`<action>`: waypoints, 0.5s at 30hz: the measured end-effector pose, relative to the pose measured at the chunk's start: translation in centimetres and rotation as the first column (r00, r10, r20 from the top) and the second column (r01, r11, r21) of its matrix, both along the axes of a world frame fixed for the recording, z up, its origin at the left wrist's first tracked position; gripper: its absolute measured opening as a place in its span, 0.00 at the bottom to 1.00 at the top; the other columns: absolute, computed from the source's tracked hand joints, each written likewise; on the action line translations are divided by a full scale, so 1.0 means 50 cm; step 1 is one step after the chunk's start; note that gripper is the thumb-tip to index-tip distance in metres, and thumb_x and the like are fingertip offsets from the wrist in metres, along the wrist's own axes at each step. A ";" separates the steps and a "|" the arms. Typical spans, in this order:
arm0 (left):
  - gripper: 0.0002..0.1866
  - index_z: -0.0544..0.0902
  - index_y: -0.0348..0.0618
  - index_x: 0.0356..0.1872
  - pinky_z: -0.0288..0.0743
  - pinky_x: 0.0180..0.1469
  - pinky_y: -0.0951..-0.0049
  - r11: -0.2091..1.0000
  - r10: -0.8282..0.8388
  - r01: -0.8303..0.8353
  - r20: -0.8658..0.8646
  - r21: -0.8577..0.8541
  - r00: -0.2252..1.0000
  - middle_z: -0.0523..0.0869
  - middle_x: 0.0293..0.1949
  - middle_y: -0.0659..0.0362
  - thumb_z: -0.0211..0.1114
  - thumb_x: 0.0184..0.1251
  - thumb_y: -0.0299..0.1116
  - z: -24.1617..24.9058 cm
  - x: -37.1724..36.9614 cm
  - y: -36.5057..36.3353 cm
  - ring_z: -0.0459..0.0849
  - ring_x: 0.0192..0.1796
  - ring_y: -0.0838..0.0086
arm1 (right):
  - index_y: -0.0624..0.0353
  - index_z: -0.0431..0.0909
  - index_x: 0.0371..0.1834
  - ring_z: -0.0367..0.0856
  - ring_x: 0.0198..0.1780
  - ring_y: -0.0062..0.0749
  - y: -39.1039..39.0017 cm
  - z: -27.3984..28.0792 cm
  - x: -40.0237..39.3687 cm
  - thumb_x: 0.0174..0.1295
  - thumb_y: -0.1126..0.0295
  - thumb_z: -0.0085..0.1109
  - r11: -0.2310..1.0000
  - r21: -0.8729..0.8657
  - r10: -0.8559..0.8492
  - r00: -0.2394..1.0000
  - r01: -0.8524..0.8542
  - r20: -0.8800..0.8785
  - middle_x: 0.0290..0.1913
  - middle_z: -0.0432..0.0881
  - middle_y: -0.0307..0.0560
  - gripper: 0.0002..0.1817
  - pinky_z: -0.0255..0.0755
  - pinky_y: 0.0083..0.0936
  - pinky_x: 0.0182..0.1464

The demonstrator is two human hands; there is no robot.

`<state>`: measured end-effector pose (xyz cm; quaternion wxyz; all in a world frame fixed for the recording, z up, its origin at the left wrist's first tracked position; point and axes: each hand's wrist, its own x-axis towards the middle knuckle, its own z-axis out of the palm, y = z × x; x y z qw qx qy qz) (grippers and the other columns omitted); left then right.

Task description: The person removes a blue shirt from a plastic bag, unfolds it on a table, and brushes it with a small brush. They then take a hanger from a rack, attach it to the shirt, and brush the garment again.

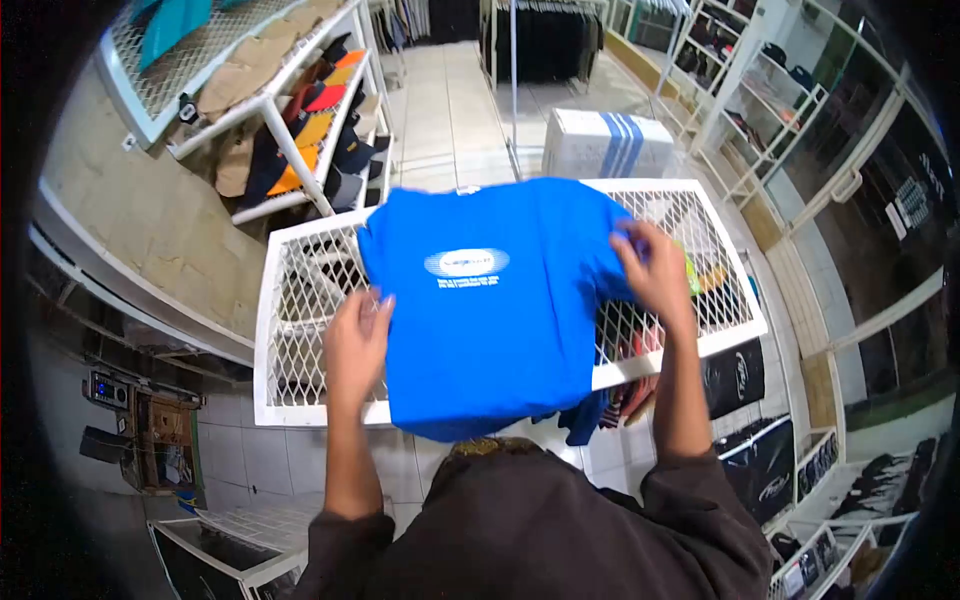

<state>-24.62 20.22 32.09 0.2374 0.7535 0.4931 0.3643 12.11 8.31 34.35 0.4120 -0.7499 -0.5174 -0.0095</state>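
Note:
A blue T-shirt (470,330) lies spread on a white mesh-topped table (305,412), its lower hem hanging over the near edge. White print (467,263) in an oval, with small lines of text below, shows on its upper middle. The shirt's left side looks tucked in to a straight edge, while the right sleeve (592,235) spreads outward. Beside the left edge is my left hand (357,345), thumb and fingers slightly apart, with no cloth visible between them. My right hand (655,265) has its fingers closed at the right sleeve's outer edge; the fingertips are partly blurred.
Behind the table stands a white box with blue stripes (610,140). Caps fill a white rack (315,130) at the left. Dark clothes hang on a rail (545,45) at the back. Glass doors (870,190) line the right. Colourful items (700,270) show through the mesh.

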 end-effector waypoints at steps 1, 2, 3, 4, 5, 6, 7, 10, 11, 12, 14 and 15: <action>0.17 0.84 0.34 0.42 0.77 0.39 0.60 0.994 0.020 -0.024 -0.043 -0.107 0.999 0.88 0.32 0.47 0.67 0.74 0.42 -0.029 -0.037 -0.050 0.87 0.34 0.61 | 0.62 0.87 0.43 0.86 0.31 0.38 -0.058 -0.035 -0.030 0.68 0.64 0.67 0.999 -0.031 -0.036 0.998 0.034 -0.050 0.36 0.89 0.53 0.11 0.78 0.31 0.37; 0.17 0.84 0.34 0.37 0.75 0.35 0.61 0.978 0.039 -0.055 -0.083 -0.203 0.996 0.87 0.28 0.49 0.67 0.74 0.42 -0.053 -0.070 -0.092 0.86 0.30 0.65 | 0.63 0.86 0.40 0.85 0.30 0.35 -0.108 -0.086 -0.050 0.69 0.67 0.66 1.000 -0.008 -0.010 0.987 0.009 -0.160 0.34 0.88 0.51 0.09 0.76 0.28 0.34; 0.19 0.83 0.34 0.33 0.73 0.33 0.59 0.964 0.066 -0.090 -0.104 -0.250 0.992 0.86 0.26 0.49 0.68 0.74 0.43 -0.069 -0.092 -0.140 0.85 0.28 0.64 | 0.65 0.85 0.40 0.77 0.27 0.18 -0.155 -0.122 -0.077 0.70 0.71 0.65 0.998 -0.020 -0.057 0.981 0.054 -0.185 0.25 0.84 0.43 0.07 0.70 0.23 0.30; 0.21 0.82 0.34 0.29 0.72 0.32 0.58 0.946 0.089 -0.125 -0.133 -0.298 0.987 0.85 0.23 0.50 0.69 0.73 0.45 -0.075 -0.109 -0.175 0.84 0.26 0.62 | 0.66 0.85 0.36 0.84 0.27 0.31 -0.189 -0.118 -0.130 0.69 0.71 0.65 0.988 -0.004 -0.148 0.951 0.152 -0.271 0.27 0.85 0.52 0.08 0.73 0.28 0.31; 0.21 0.82 0.34 0.29 0.72 0.32 0.58 0.943 0.081 -0.123 -0.144 -0.310 0.986 0.85 0.23 0.50 0.69 0.73 0.45 -0.066 -0.114 -0.199 0.84 0.26 0.62 | 0.67 0.85 0.34 0.83 0.25 0.30 -0.217 -0.149 -0.156 0.68 0.72 0.66 0.984 0.038 -0.157 0.940 0.176 -0.304 0.24 0.84 0.51 0.08 0.73 0.28 0.30; 0.22 0.83 0.33 0.29 0.72 0.32 0.61 0.925 0.106 -0.193 -0.265 -0.327 0.958 0.84 0.23 0.50 0.69 0.72 0.45 -0.053 -0.116 -0.226 0.82 0.26 0.63 | 0.66 0.85 0.33 0.83 0.24 0.29 -0.242 -0.153 -0.188 0.67 0.69 0.69 0.981 -0.016 -0.187 0.931 0.192 -0.314 0.24 0.85 0.49 0.10 0.74 0.27 0.30; 0.23 0.84 0.32 0.29 0.72 0.32 0.63 0.906 0.126 -0.264 -0.383 -0.331 0.915 0.83 0.22 0.50 0.69 0.72 0.46 -0.046 -0.118 -0.245 0.81 0.25 0.64 | 0.67 0.86 0.32 0.84 0.25 0.29 -0.259 -0.163 -0.215 0.66 0.68 0.70 0.973 -0.113 -0.227 0.910 0.200 -0.348 0.25 0.86 0.49 0.11 0.75 0.27 0.31; 0.23 0.86 0.32 0.32 0.74 0.34 0.63 0.934 0.156 -0.250 -0.341 -0.255 0.927 0.84 0.23 0.49 0.69 0.71 0.48 -0.075 -0.122 -0.254 0.82 0.26 0.62 | 0.67 0.85 0.31 0.84 0.25 0.28 -0.267 -0.201 -0.263 0.63 0.64 0.75 0.983 -0.084 -0.182 0.896 0.162 -0.404 0.25 0.87 0.49 0.15 0.76 0.26 0.32; 0.21 0.87 0.31 0.34 0.75 0.36 0.65 0.939 0.117 -0.209 -0.319 -0.272 0.941 0.87 0.26 0.49 0.69 0.72 0.46 -0.082 -0.122 -0.251 0.84 0.28 0.65 | 0.67 0.85 0.30 0.81 0.24 0.24 -0.265 -0.210 -0.266 0.63 0.64 0.75 0.988 -0.045 -0.152 0.909 0.146 -0.387 0.24 0.86 0.46 0.15 0.74 0.24 0.31; 0.21 0.87 0.31 0.34 0.75 0.36 0.65 0.941 0.117 -0.209 -0.323 -0.268 0.939 0.87 0.26 0.49 0.69 0.72 0.46 -0.101 -0.126 -0.251 0.84 0.28 0.65 | 0.67 0.85 0.30 0.81 0.24 0.24 -0.263 -0.216 -0.265 0.63 0.64 0.75 0.988 -0.043 -0.152 0.907 0.148 -0.392 0.24 0.86 0.46 0.15 0.74 0.24 0.31; 0.18 0.84 0.32 0.31 0.70 0.31 0.68 0.971 0.052 -0.069 -0.081 -0.230 0.995 0.83 0.22 0.57 0.69 0.73 0.40 -0.141 -0.132 -0.248 0.77 0.24 0.71 | 0.67 0.84 0.30 0.76 0.24 0.18 -0.261 -0.229 -0.263 0.64 0.65 0.74 0.993 -0.035 -0.115 0.820 0.116 -0.560 0.22 0.82 0.41 0.15 0.71 0.22 0.29; 0.18 0.84 0.32 0.31 0.70 0.31 0.68 0.972 0.052 -0.070 -0.083 -0.226 0.995 0.83 0.22 0.57 0.69 0.73 0.40 -0.144 -0.132 -0.251 0.77 0.24 0.71 | 0.67 0.82 0.30 0.74 0.29 0.15 -0.268 -0.241 -0.255 0.67 0.67 0.72 0.997 -0.055 -0.082 0.769 0.061 -0.634 0.25 0.80 0.37 0.14 0.69 0.19 0.33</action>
